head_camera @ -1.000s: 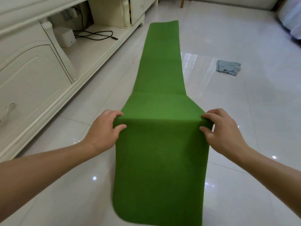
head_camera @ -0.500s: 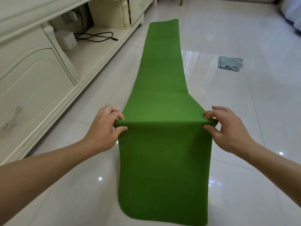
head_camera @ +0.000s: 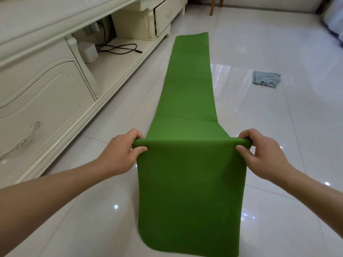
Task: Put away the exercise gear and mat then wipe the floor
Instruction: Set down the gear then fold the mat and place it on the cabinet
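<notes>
White tile floor (head_camera: 259,127); both hands, left hand (head_camera: 120,153) and right hand (head_camera: 259,154), pinch raised mat (head_camera: 189,182) fold, fingertips apparently curled behind.

Cream carved cabinet (head_camera: 42,101), white box (head_camera: 88,52) beside black cable (head_camera: 120,49) on its low shelf

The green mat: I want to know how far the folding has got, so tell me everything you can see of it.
The green mat is a long, narrow strip of matte, foam-like material with rounded corners. The left hand and right hand each pinch one side edge and hold it up at a soft bend; the near end hangs down from there towards the white tiled floor. Beyond the bend it slopes down to a crease, then lies flat on the tiles, running away alongside the cream cabinet.
</notes>
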Tool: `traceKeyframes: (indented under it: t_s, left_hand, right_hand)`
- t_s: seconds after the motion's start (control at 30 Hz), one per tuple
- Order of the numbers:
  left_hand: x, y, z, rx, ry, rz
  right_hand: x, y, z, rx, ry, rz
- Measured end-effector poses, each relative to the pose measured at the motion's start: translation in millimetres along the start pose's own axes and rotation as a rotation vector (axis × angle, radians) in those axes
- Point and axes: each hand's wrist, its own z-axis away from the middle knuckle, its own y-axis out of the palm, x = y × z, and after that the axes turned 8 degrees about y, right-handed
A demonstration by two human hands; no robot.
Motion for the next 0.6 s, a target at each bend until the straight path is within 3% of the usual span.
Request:
traceKeyframes:
  t_s: [0.6]
  left_hand:
    - [1, 3, -6, -0.063, -0.053, 0.082]
  right_hand:
    - [-4, 13, 2, 0.018, 0.078, -0.242]
